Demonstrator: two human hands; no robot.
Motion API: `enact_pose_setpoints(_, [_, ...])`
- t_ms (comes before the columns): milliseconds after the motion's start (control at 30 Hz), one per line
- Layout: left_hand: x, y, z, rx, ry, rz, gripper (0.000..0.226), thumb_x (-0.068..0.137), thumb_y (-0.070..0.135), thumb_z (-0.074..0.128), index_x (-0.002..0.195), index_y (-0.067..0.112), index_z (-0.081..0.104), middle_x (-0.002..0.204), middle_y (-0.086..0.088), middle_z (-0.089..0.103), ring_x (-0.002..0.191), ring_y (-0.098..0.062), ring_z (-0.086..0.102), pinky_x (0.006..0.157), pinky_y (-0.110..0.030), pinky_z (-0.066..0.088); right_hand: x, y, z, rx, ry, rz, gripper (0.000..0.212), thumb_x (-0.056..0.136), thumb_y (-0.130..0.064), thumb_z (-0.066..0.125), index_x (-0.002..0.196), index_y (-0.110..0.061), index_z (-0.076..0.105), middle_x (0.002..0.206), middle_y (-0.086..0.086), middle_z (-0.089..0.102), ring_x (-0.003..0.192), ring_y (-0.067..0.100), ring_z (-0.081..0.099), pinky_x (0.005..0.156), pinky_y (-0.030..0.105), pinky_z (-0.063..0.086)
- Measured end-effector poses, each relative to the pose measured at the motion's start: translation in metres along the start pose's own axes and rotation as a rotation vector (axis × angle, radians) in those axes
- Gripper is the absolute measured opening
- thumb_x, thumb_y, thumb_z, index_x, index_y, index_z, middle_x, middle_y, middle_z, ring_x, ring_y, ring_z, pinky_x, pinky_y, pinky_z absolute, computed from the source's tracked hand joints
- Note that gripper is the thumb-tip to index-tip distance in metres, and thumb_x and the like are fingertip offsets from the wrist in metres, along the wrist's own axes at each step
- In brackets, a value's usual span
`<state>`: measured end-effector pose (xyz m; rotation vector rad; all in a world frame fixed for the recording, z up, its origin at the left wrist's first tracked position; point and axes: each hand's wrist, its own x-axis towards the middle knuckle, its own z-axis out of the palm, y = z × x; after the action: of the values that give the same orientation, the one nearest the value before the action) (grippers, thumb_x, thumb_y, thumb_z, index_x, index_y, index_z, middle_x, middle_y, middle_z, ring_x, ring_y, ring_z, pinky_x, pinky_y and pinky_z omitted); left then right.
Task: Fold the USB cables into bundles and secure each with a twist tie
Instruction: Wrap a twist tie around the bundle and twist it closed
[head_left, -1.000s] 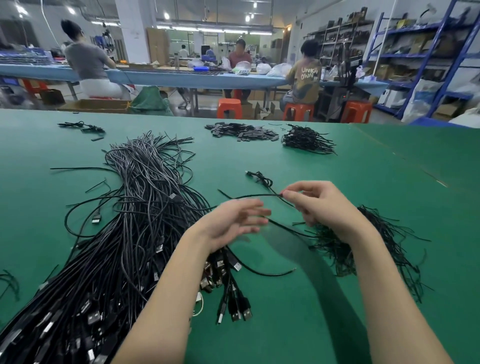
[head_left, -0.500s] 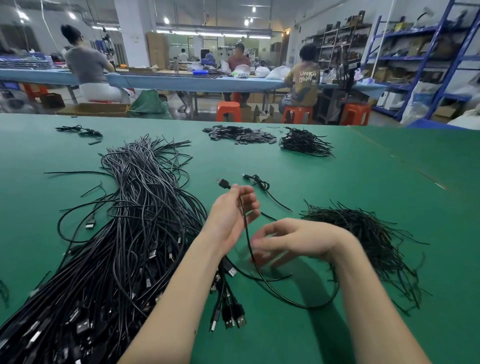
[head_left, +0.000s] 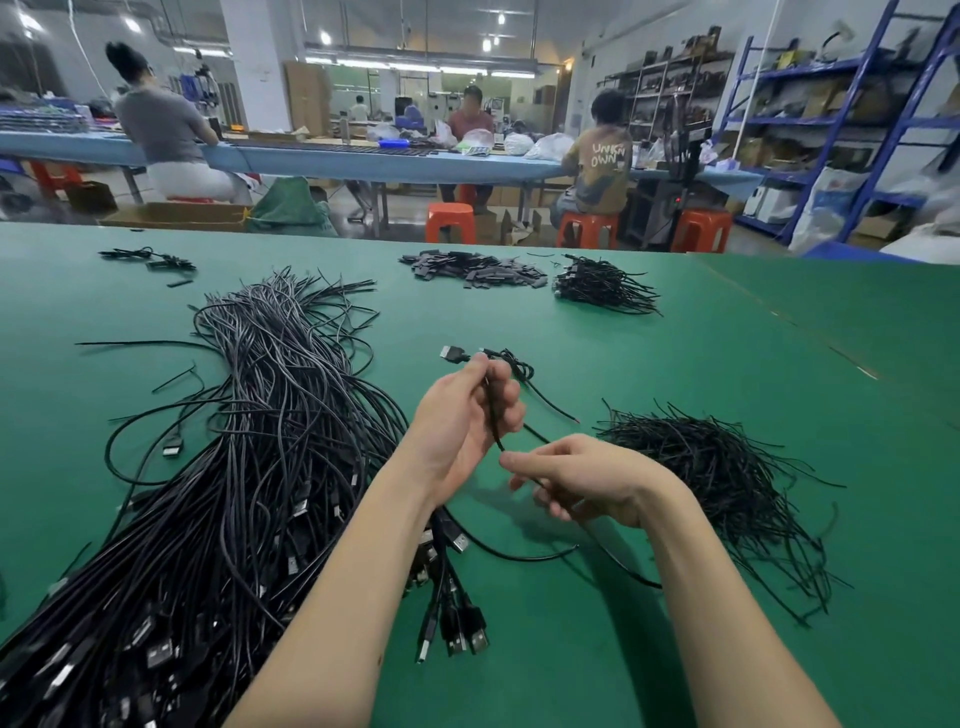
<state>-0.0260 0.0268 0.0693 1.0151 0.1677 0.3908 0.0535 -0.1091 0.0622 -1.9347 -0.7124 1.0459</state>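
My left hand (head_left: 462, 421) grips one black USB cable (head_left: 492, 415) near its plug, and the plug (head_left: 451, 354) sticks out above my fingers. My right hand (head_left: 587, 480) pinches the same cable lower down, just below and right of the left hand. The rest of that cable trails onto the green table (head_left: 727, 364) under my right wrist. A big pile of loose USB cables (head_left: 249, 441) lies to the left. A heap of black twist ties (head_left: 711, 467) lies to the right. One tied cable bundle (head_left: 519, 366) rests just beyond my left hand.
Small black parts (head_left: 472, 267) and a bunch of short black wires (head_left: 602, 286) lie at the table's far edge, with a few stray pieces (head_left: 150, 257) at the far left. Beyond the table, people sit on orange stools at a blue bench. Blue shelving stands at the right.
My left hand has risen slightly with the cable, and the plug now stands higher. My right hand has closed from a loose sweep onto the cable just under the left hand.
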Motion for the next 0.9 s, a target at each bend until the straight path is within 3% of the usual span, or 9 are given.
enact_pose_setpoints(133, [-0.003,0.008,-0.007,-0.037,-0.018,0.033,0.050,0.108,0.028,0.035,0.067,0.020,0.062,0.061,0.002,0.056,0.046,-0.013,0.050,0.047,-0.021,0.045,-0.011,0.010,-0.019,0.146,-0.157,-0.040,0.044,0.080,-0.040,0.079,0.106,-0.013,0.054,0.058,-0.003,0.044,0.046,0.010,0.035,0.043,0.018,0.027])
enact_pose_setpoints(200, [-0.004,0.012,-0.010,-0.087,-0.041,0.048,0.053,0.107,0.027,0.037,0.062,0.022,0.064,0.059,0.004,0.054,0.044,-0.010,0.048,0.045,-0.019,0.043,-0.019,0.018,-0.030,0.268,-0.231,-0.102,0.035,0.086,-0.023,0.078,0.108,-0.010,0.053,0.060,-0.004,0.039,0.049,0.008,0.033,0.043,0.016,0.028])
enact_pose_setpoints(300, [-0.006,0.018,-0.014,-0.198,-0.082,0.070,0.052,0.106,0.027,0.039,0.063,0.021,0.066,0.061,0.006,0.055,0.046,-0.007,0.049,0.046,-0.018,0.044,-0.025,0.027,-0.043,0.259,-0.213,-0.106,0.028,0.088,-0.024,0.075,0.104,-0.009,0.057,0.062,-0.005,0.039,0.051,0.008,0.033,0.044,0.016,0.029])
enact_pose_setpoints(400, [-0.008,0.019,-0.015,-0.177,-0.148,0.045,0.053,0.106,0.029,0.038,0.069,0.019,0.074,0.071,0.003,0.069,0.057,-0.011,0.065,0.054,-0.021,0.053,-0.023,0.024,-0.044,-0.021,-0.045,0.029,0.028,0.090,-0.043,0.070,0.084,-0.016,0.064,0.060,-0.004,0.041,0.048,0.011,0.033,0.044,0.019,0.027])
enact_pose_setpoints(467, [-0.010,0.016,-0.013,-0.072,-0.226,0.009,0.055,0.107,0.030,0.034,0.077,0.016,0.078,0.082,-0.006,0.076,0.069,-0.018,0.073,0.061,-0.026,0.058,-0.015,0.017,-0.038,-0.075,0.144,0.039,0.030,0.092,-0.042,0.070,0.075,-0.019,0.064,0.057,-0.006,0.043,0.045,0.010,0.034,0.042,0.018,0.027])
enact_pose_setpoints(567, [-0.011,0.008,-0.008,0.153,-0.339,-0.090,0.055,0.109,0.031,0.029,0.093,0.007,0.076,0.101,-0.022,0.074,0.088,-0.033,0.075,0.070,-0.034,0.060,-0.005,0.002,-0.030,-0.001,0.405,-0.126,0.031,0.095,-0.036,0.068,0.072,-0.016,0.063,0.053,-0.006,0.046,0.044,0.010,0.037,0.040,0.018,0.027])
enact_pose_setpoints(633, [-0.010,0.002,-0.006,0.326,-0.342,-0.150,0.052,0.109,0.031,0.029,0.102,0.000,0.071,0.106,-0.026,0.072,0.097,-0.037,0.073,0.076,-0.036,0.061,-0.005,-0.011,-0.028,0.130,0.467,-0.240,0.030,0.099,-0.032,0.064,0.075,-0.013,0.066,0.052,-0.007,0.044,0.041,0.008,0.035,0.039,0.017,0.027])
enact_pose_setpoints(767, [-0.004,-0.008,-0.004,0.491,-0.247,-0.137,0.049,0.110,0.031,0.031,0.112,-0.002,0.066,0.107,-0.020,0.074,0.102,-0.035,0.072,0.089,-0.042,0.059,-0.015,-0.034,-0.018,0.048,0.453,-0.426,0.029,0.104,-0.024,0.053,0.090,-0.008,0.073,0.050,-0.011,0.046,0.040,0.007,0.038,0.041,0.016,0.032])
enact_pose_setpoints(900, [-0.001,0.002,-0.008,0.192,-0.114,-0.010,0.048,0.110,0.029,0.026,0.106,0.002,0.066,0.096,-0.016,0.075,0.088,-0.029,0.073,0.078,-0.038,0.060,-0.024,-0.034,-0.014,0.010,0.195,-0.487,0.028,0.109,-0.021,0.044,0.115,-0.015,0.070,0.065,-0.003,0.060,0.056,0.012,0.055,0.052,0.021,0.046])
